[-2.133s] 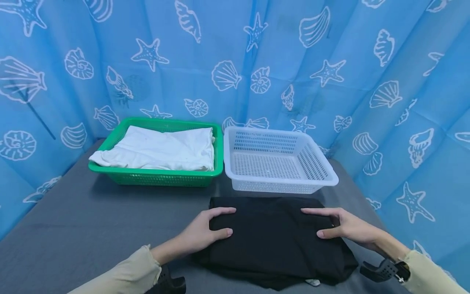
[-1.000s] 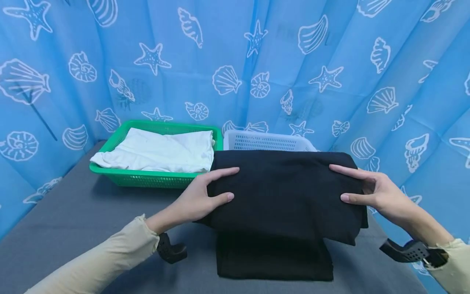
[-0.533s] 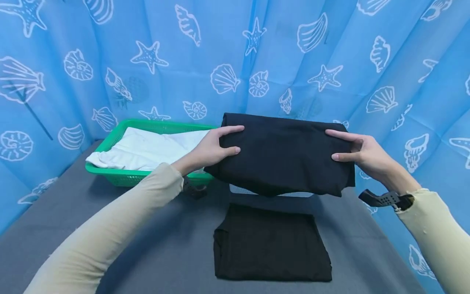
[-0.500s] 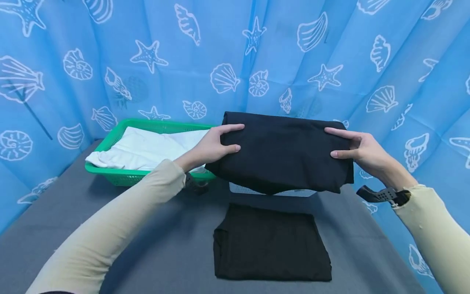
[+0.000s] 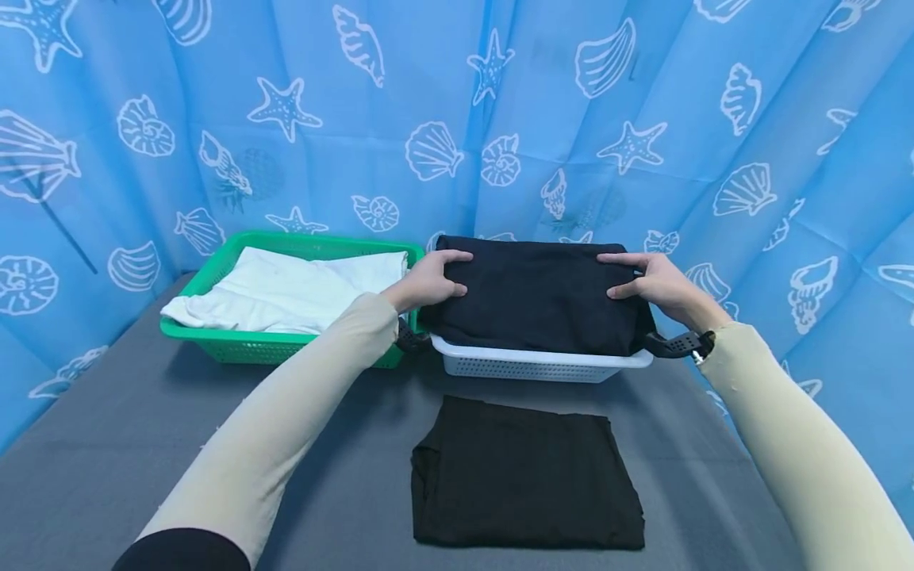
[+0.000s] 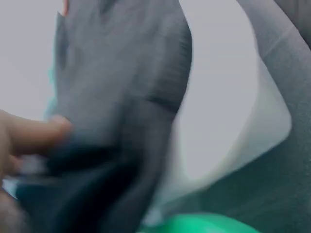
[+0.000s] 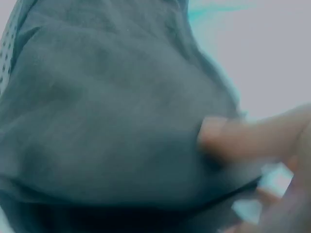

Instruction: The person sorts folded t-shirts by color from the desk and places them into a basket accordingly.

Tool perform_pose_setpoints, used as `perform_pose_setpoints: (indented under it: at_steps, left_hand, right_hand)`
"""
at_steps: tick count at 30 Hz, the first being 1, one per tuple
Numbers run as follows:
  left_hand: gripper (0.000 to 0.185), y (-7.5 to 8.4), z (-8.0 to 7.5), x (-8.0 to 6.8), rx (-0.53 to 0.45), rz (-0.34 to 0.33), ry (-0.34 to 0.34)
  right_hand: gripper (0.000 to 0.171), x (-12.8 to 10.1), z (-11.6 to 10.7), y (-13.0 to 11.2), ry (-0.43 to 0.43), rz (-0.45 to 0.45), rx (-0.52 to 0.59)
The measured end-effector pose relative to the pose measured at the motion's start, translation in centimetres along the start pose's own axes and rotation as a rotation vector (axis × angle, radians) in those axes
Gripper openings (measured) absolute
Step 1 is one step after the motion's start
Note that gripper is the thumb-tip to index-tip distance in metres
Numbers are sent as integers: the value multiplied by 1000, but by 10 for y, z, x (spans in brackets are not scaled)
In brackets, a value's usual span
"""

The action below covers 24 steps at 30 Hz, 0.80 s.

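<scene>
Axis: folded black garment (image 5: 535, 297) lies flat in the white basket (image 5: 543, 366), long side running left to right along the tabletop's far edge.
Left hand (image 5: 428, 279): grips the garment's left end, thumb on top.
Right hand (image 5: 653, 284): grips its right end likewise.
Surroundings: green basket (image 5: 286, 347) with white cloth (image 5: 300, 289) at far left; second black garment (image 5: 524, 474) nearer the front edge.
</scene>
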<state>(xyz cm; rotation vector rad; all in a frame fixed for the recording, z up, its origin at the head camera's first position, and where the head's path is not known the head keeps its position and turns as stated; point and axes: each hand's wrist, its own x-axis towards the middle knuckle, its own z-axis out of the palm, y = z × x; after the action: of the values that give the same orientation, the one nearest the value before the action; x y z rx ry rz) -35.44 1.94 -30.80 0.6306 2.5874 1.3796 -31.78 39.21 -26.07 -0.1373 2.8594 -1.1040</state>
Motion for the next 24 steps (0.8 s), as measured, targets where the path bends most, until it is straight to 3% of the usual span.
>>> perform_pose_setpoints:
  at_steps: [3, 5, 7, 12, 17, 20, 24]
  left_hand:
    - [49, 16, -2, -12, 165, -28, -41]
    - [44, 27, -3, -26, 272, 2, -43]
    - [39, 34, -1, -43, 317, 58, -28]
    - [32, 31, 11, -91, 258, 160, 16]
    - [31, 21, 25, -133, 113, 166, 20]
    - [33, 17, 30, -151, 68, 178, 13]
    - [40, 12, 31, -164, 68, 155, -58]
  right_hand:
    - [50, 0, 5, -1, 21, 58, -226]
    - [45, -4, 10, -3, 38, 91, -340]
    - [41, -14, 15, -6, 64, 100, -381]
    - [35, -54, 23, -12, 129, 31, -364]
    - [30, -99, 35, -17, 114, -40, -293]
    - [29, -120, 41, -18, 76, -68, -228]
    - [32, -143, 47, -18, 16, -81, -104]
